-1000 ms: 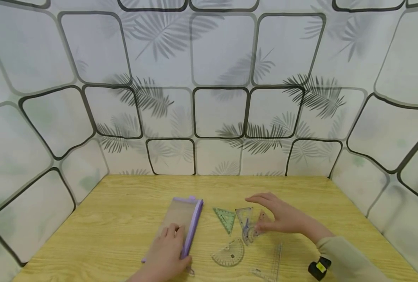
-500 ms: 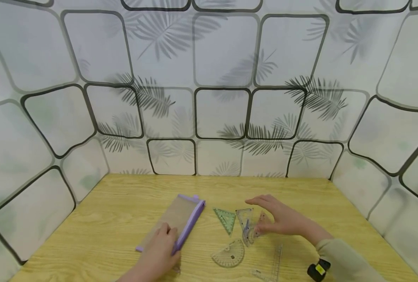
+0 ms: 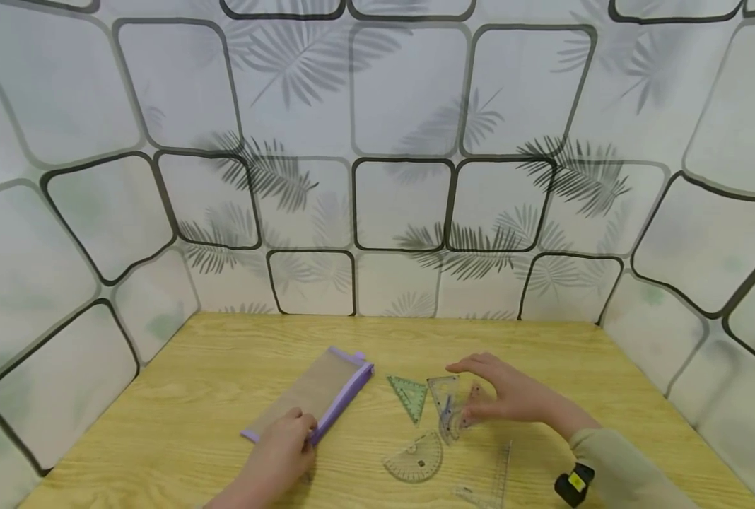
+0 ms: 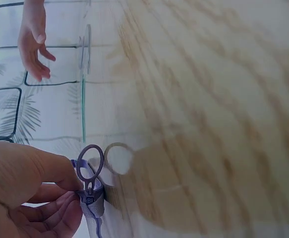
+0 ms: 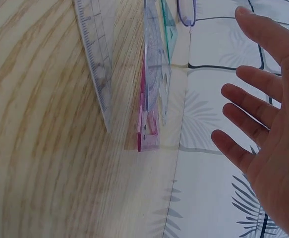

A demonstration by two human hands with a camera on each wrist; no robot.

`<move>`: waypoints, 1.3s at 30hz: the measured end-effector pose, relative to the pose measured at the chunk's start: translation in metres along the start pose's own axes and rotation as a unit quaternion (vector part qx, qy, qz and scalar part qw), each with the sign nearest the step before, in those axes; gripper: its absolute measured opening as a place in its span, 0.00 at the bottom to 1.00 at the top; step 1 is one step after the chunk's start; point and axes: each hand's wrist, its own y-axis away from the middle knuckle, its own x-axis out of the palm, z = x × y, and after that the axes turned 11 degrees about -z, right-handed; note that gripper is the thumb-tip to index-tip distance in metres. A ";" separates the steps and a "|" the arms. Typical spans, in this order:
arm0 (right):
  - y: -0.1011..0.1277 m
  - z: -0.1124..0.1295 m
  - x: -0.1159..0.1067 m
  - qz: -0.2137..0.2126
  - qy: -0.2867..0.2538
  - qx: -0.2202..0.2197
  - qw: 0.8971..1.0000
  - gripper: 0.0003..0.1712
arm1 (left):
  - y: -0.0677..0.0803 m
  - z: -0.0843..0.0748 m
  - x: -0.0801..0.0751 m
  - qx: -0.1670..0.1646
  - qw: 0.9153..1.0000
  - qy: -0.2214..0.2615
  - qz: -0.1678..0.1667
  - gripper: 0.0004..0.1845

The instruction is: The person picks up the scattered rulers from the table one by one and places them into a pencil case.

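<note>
Head view: the wooden worktop (image 3: 193, 396) filled the near half of the frame, walled on three sides by pale panels printed with leaves and rounded black squares (image 3: 403, 205). On the worktop, left of centre, a clear pencil pouch with a purple zip edge (image 3: 314, 397) lay flat and slanted, its far end pointing right. The left hand (image 3: 280, 456) rested on the pouch's near end; in the left wrist view its thumb and fingers pinched the purple zip edge just below the ring-shaped zip pull (image 4: 90, 166), so that grip was closed on the pouch. The right hand (image 3: 503, 393) hovered over the cluster of drawing tools at centre right, fingers spread and nearly straight, a wide grip holding nothing; the right wrist view showed the palm clear of the tools. A beige sleeve (image 3: 625, 466) covered that forearm, with a black wrist device (image 3: 575, 483) near the cuff.

Tools, largest first: a clear straight ruler (image 3: 500, 475) near right; a clear protractor (image 3: 413, 458) nearest the near edge; a clear set square (image 3: 443, 396) partly under the right hand; a green triangle (image 3: 408, 396) just left of it; a pink piece (image 3: 473, 406) under the fingers, its shape hard to tell.
</note>
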 end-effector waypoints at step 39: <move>0.000 -0.015 0.012 0.016 -0.025 0.018 0.999 0.35 | 0.014 0.031 -0.032 -0.110 0.988 0.111 0.006 0.07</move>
